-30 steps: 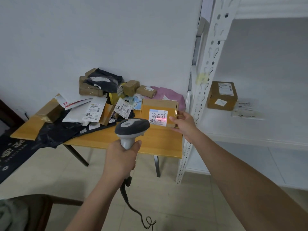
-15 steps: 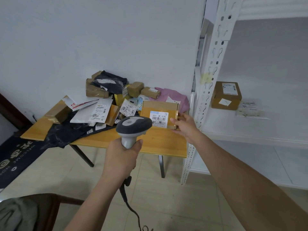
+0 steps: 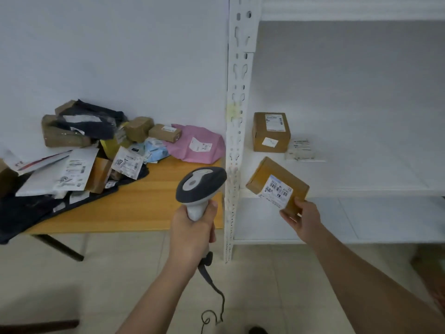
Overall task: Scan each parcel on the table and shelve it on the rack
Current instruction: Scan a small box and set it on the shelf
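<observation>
My right hand [image 3: 304, 220] grips the lower corner of a flat brown box [image 3: 269, 179] with a white barcode label, held tilted in the air in front of the white rack's shelf [image 3: 361, 174]. My left hand [image 3: 192, 232] is closed around the handle of a grey barcode scanner [image 3: 199, 184], held upright over the table's right end. The wooden table [image 3: 149, 203] carries a heap of several parcels [image 3: 101, 143]: brown boxes, black and white mailers, a pink mailer [image 3: 195, 145]. A brown carton [image 3: 271, 132] sits at the shelf's left.
The rack's white perforated upright [image 3: 234, 131] stands between the table and the shelf. A flat white packet [image 3: 303, 150] lies beside the carton. The scanner's cable [image 3: 214, 290] hangs down toward the tiled floor. A lower shelf [image 3: 361, 220] runs beneath.
My right hand has lifted the flat brown box off the table and carried it right, past the upright, to the shelf front. The scanner's red light no longer falls on its label.
</observation>
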Motion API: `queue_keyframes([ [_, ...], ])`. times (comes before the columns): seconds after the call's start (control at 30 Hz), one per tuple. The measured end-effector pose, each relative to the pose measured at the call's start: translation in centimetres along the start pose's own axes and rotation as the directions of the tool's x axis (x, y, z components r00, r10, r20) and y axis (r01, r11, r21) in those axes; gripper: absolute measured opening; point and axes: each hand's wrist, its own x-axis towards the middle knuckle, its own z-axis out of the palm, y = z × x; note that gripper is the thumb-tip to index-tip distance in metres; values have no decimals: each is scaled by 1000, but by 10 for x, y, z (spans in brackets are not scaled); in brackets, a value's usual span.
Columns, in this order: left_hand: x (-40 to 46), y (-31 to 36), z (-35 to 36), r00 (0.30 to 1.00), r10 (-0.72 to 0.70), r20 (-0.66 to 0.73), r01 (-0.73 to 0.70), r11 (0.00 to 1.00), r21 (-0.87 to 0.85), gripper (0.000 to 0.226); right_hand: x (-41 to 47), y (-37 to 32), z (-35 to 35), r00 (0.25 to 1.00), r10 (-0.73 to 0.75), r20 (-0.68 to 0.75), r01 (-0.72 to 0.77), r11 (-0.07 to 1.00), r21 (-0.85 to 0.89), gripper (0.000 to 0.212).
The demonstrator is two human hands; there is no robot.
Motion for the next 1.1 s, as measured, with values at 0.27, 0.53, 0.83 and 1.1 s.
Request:
queue_keyframes([
  [0.27,42,-3,79,990,-80,-113,72,995,-76,30,69,-18,17,988,-128,-86,117,986,-123,72],
  [0.53,80,-14,120,963,-155,-222,147,988,-52,36,137,-20,63,983,-137,-119,115,978,-175,77],
  [0.83,92,-19,126,938,-182,-296,184,983,-18,42,168,-19,81,993,-115,-26,86,854,-513,66],
  [1.1,87,-14,100,916,-220,-335,202,975,-89,37,145,-2,86,996,-84,-23,49,749,-661,22],
])
